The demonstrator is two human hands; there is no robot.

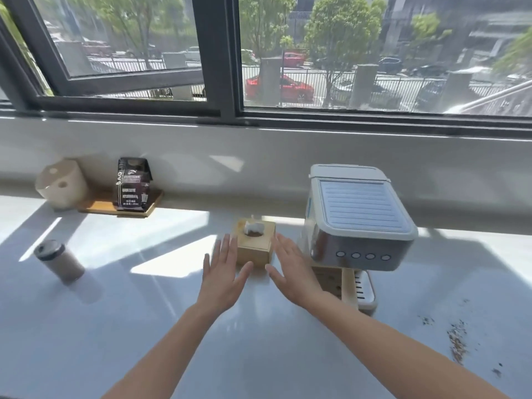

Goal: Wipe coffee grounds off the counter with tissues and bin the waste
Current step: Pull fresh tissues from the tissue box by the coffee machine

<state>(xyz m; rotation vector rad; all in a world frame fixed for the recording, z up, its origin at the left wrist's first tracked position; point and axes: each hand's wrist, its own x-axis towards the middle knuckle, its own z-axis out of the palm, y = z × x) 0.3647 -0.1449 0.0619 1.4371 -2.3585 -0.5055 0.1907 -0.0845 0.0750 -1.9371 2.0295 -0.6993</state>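
Glossy white bench (144,326) under the window; I see the wooden tissue box (254,246) dead ahead between both hands, white tissue (253,226) poking up from its round top hole. Left hand (223,272) and right hand (290,272) are open, flat, empty, flanking the box, about equally near. Coffee grounds (457,341), a gritty brown streak, lie well off to my right, beyond the espresso machine (357,220).

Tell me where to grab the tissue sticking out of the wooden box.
Pinch the tissue by its upright white tuft, coming straight down from above. It stands up through the round hole in the box top, so the sides give no way in.
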